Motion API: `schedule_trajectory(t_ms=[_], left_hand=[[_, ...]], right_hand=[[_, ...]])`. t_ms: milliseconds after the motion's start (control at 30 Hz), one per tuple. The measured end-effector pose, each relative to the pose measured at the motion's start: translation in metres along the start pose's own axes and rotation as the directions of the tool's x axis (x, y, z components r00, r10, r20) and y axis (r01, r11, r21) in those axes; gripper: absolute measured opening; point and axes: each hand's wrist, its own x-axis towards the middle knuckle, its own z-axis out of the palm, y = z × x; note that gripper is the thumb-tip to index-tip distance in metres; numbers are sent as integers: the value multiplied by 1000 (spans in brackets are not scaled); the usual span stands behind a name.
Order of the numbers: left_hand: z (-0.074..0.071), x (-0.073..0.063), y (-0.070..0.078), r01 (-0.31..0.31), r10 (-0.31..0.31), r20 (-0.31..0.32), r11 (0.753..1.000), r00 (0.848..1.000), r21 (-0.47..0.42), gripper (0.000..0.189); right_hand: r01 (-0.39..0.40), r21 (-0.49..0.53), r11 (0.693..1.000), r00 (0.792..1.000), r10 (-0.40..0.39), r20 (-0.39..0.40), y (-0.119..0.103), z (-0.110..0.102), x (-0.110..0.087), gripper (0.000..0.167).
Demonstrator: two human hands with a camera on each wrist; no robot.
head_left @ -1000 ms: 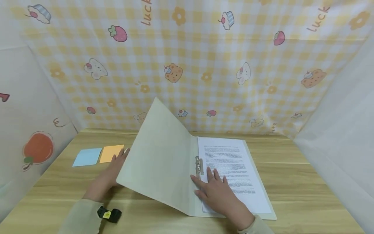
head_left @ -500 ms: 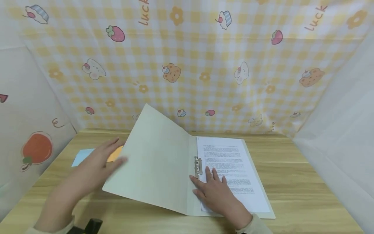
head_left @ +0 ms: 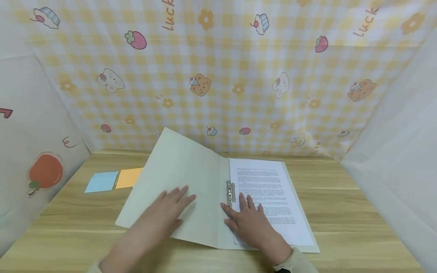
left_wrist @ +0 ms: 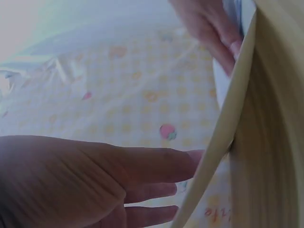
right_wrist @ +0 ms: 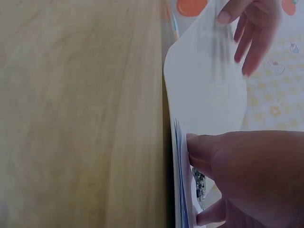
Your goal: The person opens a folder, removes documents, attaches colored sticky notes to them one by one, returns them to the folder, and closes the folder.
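Note:
A pale cream folder [head_left: 186, 163] lies spread on the table, its left cover slanting up off the wood. My left hand [head_left: 167, 210] is over the inside of that cover, fingers extended; in the left wrist view the fingertips come right up to the cover [left_wrist: 232, 102]. On the folder's right side is a stack of printed paper [head_left: 263, 182], beside a metal lever clip [head_left: 230, 191] at the spine. My right hand [head_left: 250, 223] rests with spread fingers on the paper's lower left, its thumb and index finger reaching toward the spine just below the clip.
Left of the folder lie a blue sticky note [head_left: 101, 182] and an orange sticky note [head_left: 127, 178], the orange one partly covered by the folder in this view. A yellow checked curtain [head_left: 218, 76] hangs behind the wooden table [head_left: 355, 220], with white cloth on both sides.
The folder's left cover has swung lower toward the left. My left hand has moved from beyond the cover's outer edge onto its inner side. The right hand has stayed on the paper.

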Motion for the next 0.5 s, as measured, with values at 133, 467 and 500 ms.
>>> schedule_trajectory(t_ms=[133,467,500], left_hand=[[12,10,13,57,-55,86,998,995,-27,56],[31,15,27,132,-149,152,985,977,115,53],[32,15,28,125,-142,144,985,979,123,53]], right_hand=[[5,0,1000,1000,-5,8,-1,-3,0,48],[122,49,991,992,-121,-16,18,1,-12,63],[136,61,989,991,-134,-27,22,2,-14,66]])
